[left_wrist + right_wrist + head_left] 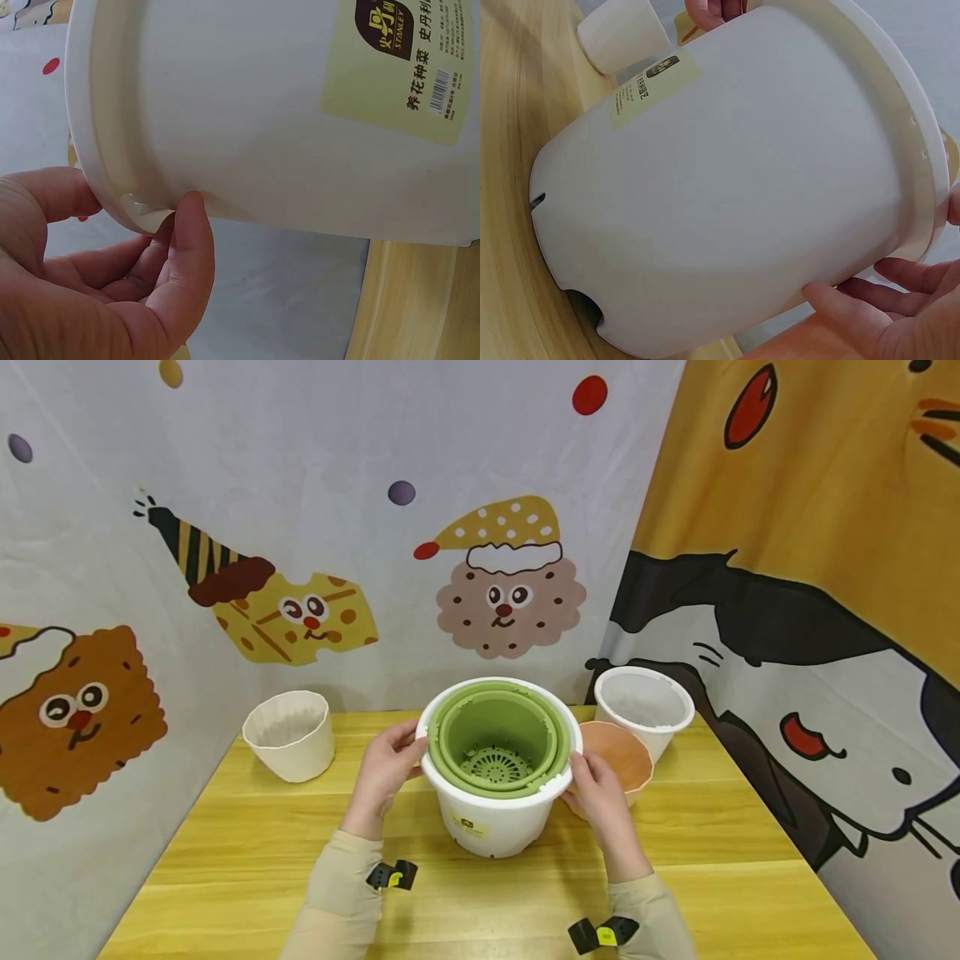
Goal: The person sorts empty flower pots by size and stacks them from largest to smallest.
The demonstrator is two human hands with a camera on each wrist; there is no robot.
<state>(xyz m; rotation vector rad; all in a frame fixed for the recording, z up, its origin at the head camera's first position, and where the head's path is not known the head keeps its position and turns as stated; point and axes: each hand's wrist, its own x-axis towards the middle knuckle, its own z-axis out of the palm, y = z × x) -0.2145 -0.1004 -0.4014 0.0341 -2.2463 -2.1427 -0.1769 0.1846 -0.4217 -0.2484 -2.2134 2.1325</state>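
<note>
A white plastic flower pot [495,822] stands upright at the middle, between my two hands. Nested inside it are a larger green pot [435,739] and a smaller green pot [498,718] with a slotted bottom. My left hand [386,768] pinches the white rim at its left side, thumb under the lip and fingers over it. On the opposite side my right hand [600,793] grips the same rim. A pale yellow label [397,71] is stuck on the pot's wall. Whether the pot's base touches the table is hard to tell.
A cream faceted pot [300,756] stands at the back left of the wooden table [240,877]. Behind my right hand is an orange pot [622,756], with another white pot [652,727] at the back right. A printed cloth [337,443] hangs behind the table.
</note>
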